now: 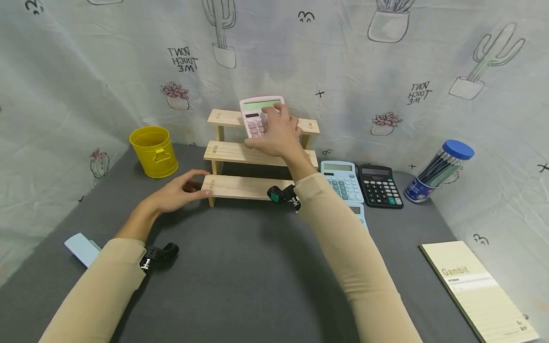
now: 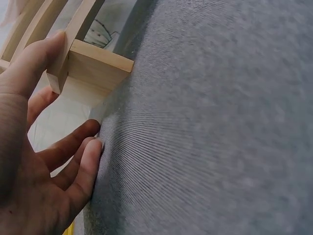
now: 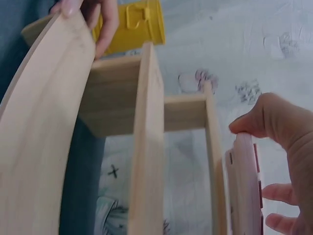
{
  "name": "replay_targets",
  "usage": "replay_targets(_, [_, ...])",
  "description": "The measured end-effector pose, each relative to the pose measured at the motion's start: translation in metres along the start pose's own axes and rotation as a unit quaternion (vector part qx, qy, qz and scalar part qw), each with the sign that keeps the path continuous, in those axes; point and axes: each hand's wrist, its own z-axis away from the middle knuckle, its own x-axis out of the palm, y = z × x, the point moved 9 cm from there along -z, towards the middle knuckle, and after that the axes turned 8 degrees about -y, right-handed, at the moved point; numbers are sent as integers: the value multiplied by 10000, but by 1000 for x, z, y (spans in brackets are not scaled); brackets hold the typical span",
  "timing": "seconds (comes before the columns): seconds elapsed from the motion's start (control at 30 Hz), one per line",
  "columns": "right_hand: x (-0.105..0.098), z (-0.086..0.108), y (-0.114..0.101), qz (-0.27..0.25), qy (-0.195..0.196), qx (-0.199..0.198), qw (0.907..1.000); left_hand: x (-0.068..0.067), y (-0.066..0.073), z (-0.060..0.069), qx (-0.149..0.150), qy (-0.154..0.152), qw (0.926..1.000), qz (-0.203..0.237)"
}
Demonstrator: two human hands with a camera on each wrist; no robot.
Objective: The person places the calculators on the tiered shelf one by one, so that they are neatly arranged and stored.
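A three-tier wooden shelf stand (image 1: 245, 187) is on the grey table against the curtain. My left hand (image 1: 179, 191) pinches the left end of its lowest board, thumb on one face and index finger on the other in the left wrist view. At the top tier, my right hand (image 1: 280, 131) holds a pink calculator (image 1: 254, 119) that leans back, screen upward. The right wrist view has the thumb on the calculator's (image 3: 244, 183) edge and other fingers at its key side. My palm hides many of its keys in the head view.
A yellow bucket (image 1: 153, 152) stands left of the shelf. To the right are a light blue calculator (image 1: 343, 183), another partly behind my sleeve, a black calculator (image 1: 381, 186) and a tilted pencil tub (image 1: 437, 171). A notepad (image 1: 476, 290) lies front right, a pale blue object (image 1: 83, 248) left.
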Motion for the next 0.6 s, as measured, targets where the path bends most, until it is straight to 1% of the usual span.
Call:
replay_targets(0.13, [0, -6, -13, 23, -37, 79, 10000, -4, 2, 3, 32, 10, 10000, 17])
replay_targets(0.3, [2, -12, -24, 40, -128, 62, 9999, -4, 3, 4, 10, -4, 10000, 42])
replay_targets(0.47, [8, -16, -28, -121, -187, 25, 9997, -3, 5, 2, 90, 8, 10000, 42])
replay_targets(0.6, [15, -21, -30, -64, -234, 74, 9997, -2, 2, 2, 38, -8, 10000, 23])
